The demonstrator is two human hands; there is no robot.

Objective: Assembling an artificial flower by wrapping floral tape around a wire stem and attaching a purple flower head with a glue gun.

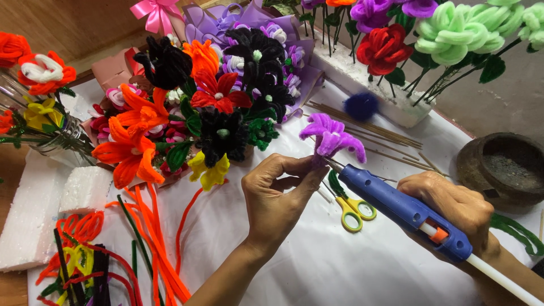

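Head view: left hand (pixel 277 195) pinches the shaped purple flower (pixel 331 136) at twelve o'clock, right hand (pixel 450 207) grasps the glue gun (pixel 396 207), nozzle seemingly touching its base, gluing unfinished.

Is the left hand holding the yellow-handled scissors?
No. The scissors lie on the white table; the left hand pinches the purple flower.

Purple flower (pixel 331 136), blue glue gun (pixel 405 209), yellow-handled scissors (pixel 352 211).

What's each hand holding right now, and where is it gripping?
The left hand pinches the purple pipe-cleaner flower at its base, just under the petals. The right hand grips the blue glue gun by its handle, nozzle at the flower's base.
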